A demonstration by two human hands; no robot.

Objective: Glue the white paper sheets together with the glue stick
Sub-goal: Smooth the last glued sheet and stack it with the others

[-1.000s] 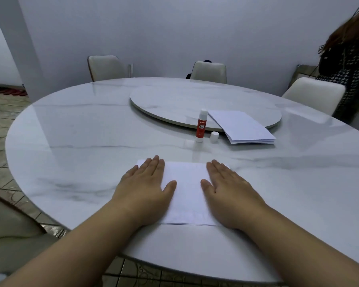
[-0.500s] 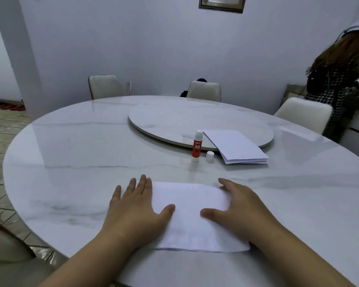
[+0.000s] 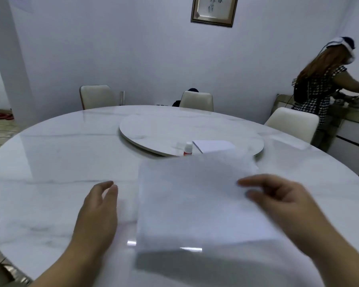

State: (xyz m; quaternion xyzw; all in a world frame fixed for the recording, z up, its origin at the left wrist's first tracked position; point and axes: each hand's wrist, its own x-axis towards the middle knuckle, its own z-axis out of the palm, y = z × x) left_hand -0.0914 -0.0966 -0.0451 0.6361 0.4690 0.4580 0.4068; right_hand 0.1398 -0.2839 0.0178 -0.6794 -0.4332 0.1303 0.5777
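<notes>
My right hand (image 3: 277, 195) grips the right edge of the white paper sheets (image 3: 195, 201) and holds them lifted and tilted above the marble table (image 3: 60, 172), blurred by motion. Left of the paper, my left hand (image 3: 100, 210) hovers with its fingers apart and holds nothing. Behind the raised paper only the white top of the glue stick (image 3: 188, 148) shows, upright at the turntable's near edge. A stack of white paper (image 3: 213, 146) lies beside it on the turntable; the raised sheets hide its near part.
A round turntable (image 3: 164, 131) sits in the table's middle. White chairs (image 3: 197, 100) stand around the far side. A person (image 3: 323, 85) in a checked top stands at a counter at the far right. A framed picture hangs on the wall.
Both hands lay flat on the paper a second ago. My right hand then gripped its right side and lifted it off the table; my left hand let go and drew left. The camera tilted up.
</notes>
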